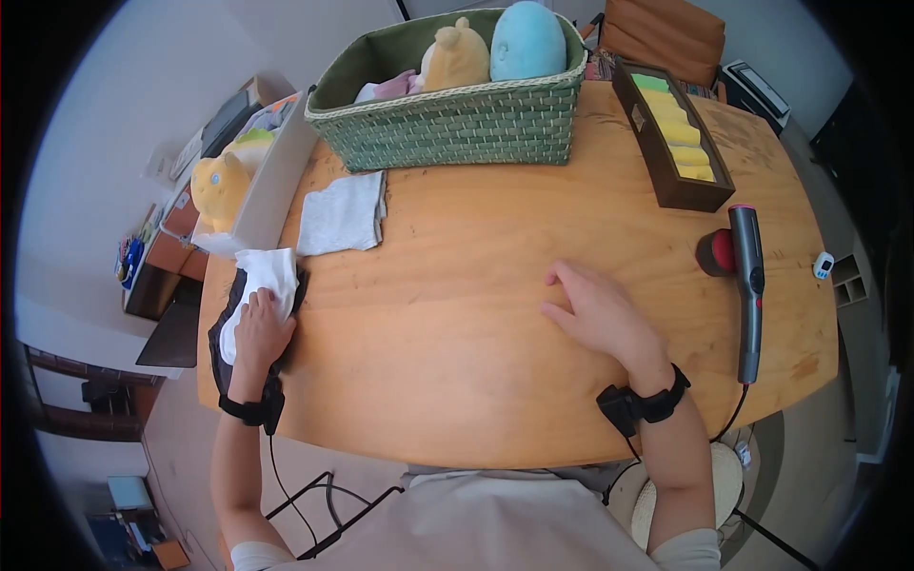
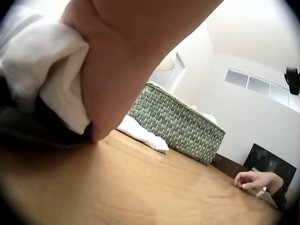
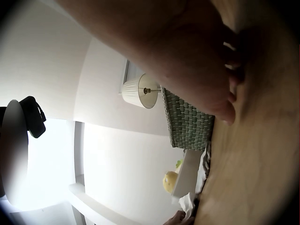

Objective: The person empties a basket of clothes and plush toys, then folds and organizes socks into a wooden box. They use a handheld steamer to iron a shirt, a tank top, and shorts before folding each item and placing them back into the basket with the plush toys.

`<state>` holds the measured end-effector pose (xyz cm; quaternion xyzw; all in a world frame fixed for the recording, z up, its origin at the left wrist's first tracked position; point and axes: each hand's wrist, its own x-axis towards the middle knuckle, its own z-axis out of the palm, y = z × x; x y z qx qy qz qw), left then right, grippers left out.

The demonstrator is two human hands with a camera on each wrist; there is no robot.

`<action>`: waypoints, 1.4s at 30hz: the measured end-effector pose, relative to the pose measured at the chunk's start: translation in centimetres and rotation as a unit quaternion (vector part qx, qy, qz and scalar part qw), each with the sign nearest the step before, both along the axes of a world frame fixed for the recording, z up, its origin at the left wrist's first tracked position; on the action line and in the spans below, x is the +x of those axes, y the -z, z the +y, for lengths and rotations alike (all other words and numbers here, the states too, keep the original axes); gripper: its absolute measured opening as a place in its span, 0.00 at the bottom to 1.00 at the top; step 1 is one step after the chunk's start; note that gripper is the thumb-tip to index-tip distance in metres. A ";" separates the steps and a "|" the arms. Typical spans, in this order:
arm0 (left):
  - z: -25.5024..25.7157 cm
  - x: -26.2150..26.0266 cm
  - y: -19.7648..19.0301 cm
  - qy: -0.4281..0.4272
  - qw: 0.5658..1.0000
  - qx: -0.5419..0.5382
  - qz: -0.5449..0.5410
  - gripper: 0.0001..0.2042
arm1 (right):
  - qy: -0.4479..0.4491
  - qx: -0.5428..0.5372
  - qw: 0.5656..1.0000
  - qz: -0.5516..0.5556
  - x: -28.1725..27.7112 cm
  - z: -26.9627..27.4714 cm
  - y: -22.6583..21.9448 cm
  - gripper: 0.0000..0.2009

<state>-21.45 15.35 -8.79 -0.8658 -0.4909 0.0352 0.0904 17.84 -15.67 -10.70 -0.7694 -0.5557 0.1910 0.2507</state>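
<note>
At the table's left edge my left hand (image 1: 264, 328) grips a white cloth (image 1: 268, 267), its fingers bent over the fabric. Under it lies a black cloth (image 1: 221, 366), spread along the edge. The left wrist view shows the white cloth (image 2: 56, 65) bunched in folds against the palm, with the fingertips hidden. My right hand (image 1: 600, 309) is low over the middle right of the table, fingers loosely bent and holding nothing. A folded grey cloth (image 1: 343, 212) lies flat ahead of the left hand.
A green woven basket (image 1: 447, 133) with plush toys stands at the back. Left of it is a white bin (image 1: 271, 190) holding a yellow plush (image 1: 217, 190). On the right are a dark box (image 1: 700, 195) of rolled yellow cloths, a corded grey styling tool (image 1: 750, 305) and a small white device (image 1: 823, 265).
</note>
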 end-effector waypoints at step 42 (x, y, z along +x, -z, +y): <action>-1.6 -3.3 -3.9 -0.012 0.993 -0.040 -0.114 0.23 | -0.040 0.044 0.992 0.108 2.6 -0.6 -0.2 0.27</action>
